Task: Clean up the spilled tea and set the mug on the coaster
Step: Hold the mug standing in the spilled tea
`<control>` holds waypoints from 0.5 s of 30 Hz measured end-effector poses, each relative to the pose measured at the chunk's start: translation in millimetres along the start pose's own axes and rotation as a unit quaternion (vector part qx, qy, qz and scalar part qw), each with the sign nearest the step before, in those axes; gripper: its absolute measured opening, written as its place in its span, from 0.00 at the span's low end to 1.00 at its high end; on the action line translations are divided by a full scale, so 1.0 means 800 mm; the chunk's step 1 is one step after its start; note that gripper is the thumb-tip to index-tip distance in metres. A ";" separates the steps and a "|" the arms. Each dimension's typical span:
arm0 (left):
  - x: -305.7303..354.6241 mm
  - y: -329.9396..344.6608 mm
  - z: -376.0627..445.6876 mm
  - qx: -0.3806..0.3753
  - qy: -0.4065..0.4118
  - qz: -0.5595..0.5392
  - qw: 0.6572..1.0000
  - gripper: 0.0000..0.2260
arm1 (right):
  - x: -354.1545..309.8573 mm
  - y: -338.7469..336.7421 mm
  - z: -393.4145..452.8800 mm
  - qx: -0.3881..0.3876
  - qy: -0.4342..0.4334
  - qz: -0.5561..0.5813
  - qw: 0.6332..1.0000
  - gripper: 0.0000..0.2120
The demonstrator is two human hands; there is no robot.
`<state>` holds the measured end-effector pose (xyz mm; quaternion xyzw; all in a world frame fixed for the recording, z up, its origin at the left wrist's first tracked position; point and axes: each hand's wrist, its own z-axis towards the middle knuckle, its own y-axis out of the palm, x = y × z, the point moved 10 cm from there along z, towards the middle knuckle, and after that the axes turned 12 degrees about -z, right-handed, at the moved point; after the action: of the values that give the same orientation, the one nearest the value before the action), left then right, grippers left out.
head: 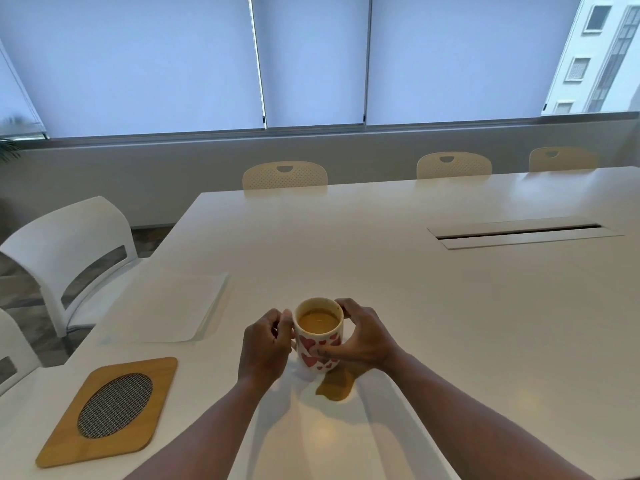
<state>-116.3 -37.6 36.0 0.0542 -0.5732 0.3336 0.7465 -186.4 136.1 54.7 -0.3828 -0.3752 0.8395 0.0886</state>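
Note:
A white mug (319, 337) with red hearts holds milky tea and stands upright on the white table (450, 323). My left hand (265, 344) is closed around its handle on the left side. My right hand (360, 339) wraps the mug's right side, thumb across the front. A brown puddle of spilled tea (336, 386) lies on the table just in front of the mug's base. The wooden coaster (109, 410) with a woven oval centre lies at the near left, well apart from the mug.
A folded white paper napkin (180, 306) lies flat to the left of the mug. A cable slot (523, 233) is set into the table at the far right. White chairs (72, 258) stand at the left edge, with beige ones along the far side.

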 end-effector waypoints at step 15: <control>0.011 0.067 0.051 -0.032 0.013 -0.005 0.999 0.15 | 0.057 -0.036 0.020 0.037 0.031 -0.022 0.999 0.39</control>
<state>-179.0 -11.2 41.1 0.0288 -0.5734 0.3116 0.7572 -233.0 167.3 55.3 -0.3966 -0.3494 0.8385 0.1325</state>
